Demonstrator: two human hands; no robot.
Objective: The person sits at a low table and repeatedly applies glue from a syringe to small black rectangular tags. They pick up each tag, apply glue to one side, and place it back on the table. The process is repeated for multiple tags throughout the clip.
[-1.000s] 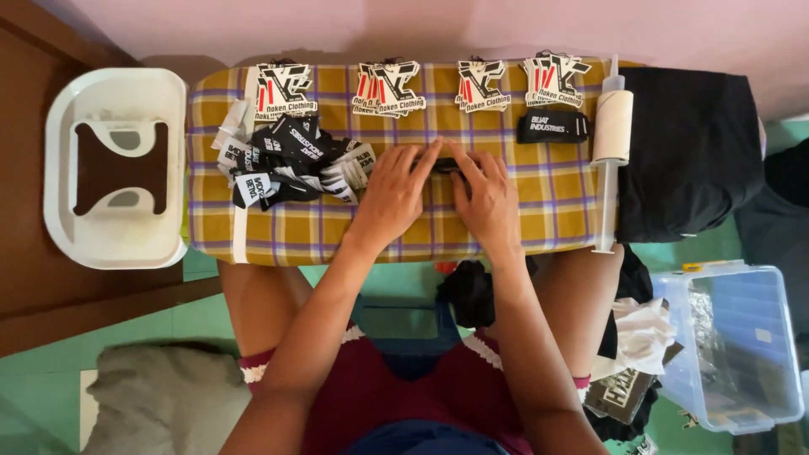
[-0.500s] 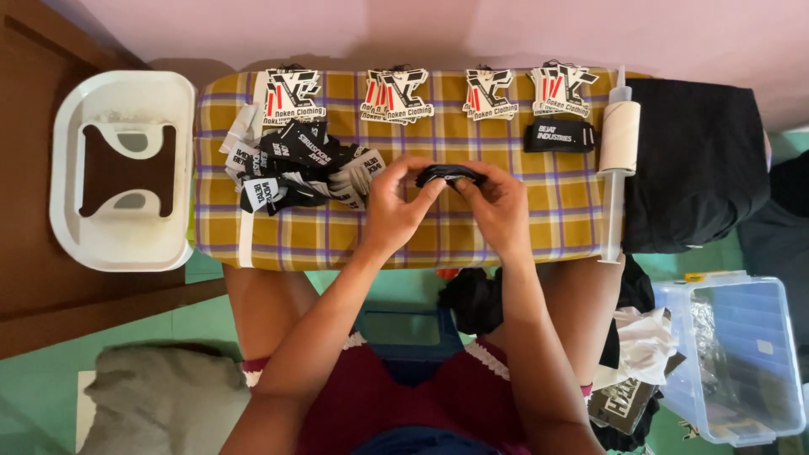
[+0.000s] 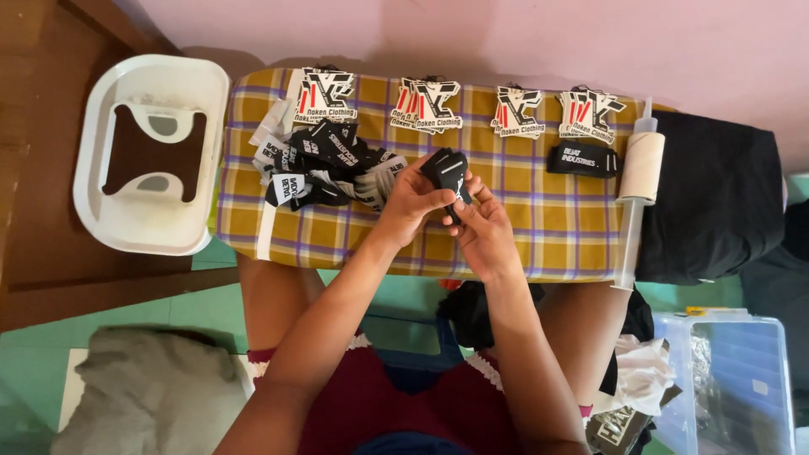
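My left hand [image 3: 413, 202] and my right hand [image 3: 482, 226] together hold a small black woven label [image 3: 447, 168] with white print, lifted just above a yellow plaid board [image 3: 539, 236]. A heap of similar black and white labels [image 3: 324, 164] lies to the left of my hands. Several printed hang tags [image 3: 425, 105] sit in a row along the board's far edge. One folded black label [image 3: 583, 157] rests flat at the right.
A white plastic basket [image 3: 152, 152] stands left of the board. A lint roller [image 3: 639, 181] lies along the board's right edge beside folded black cloth [image 3: 716, 202]. A clear plastic bin [image 3: 729, 383] is at lower right, grey fabric [image 3: 147, 396] at lower left.
My hands have lifted the black label off the board and turned it upright between the fingers; earlier both hands lay flat on it. The camera view also shifted slightly.
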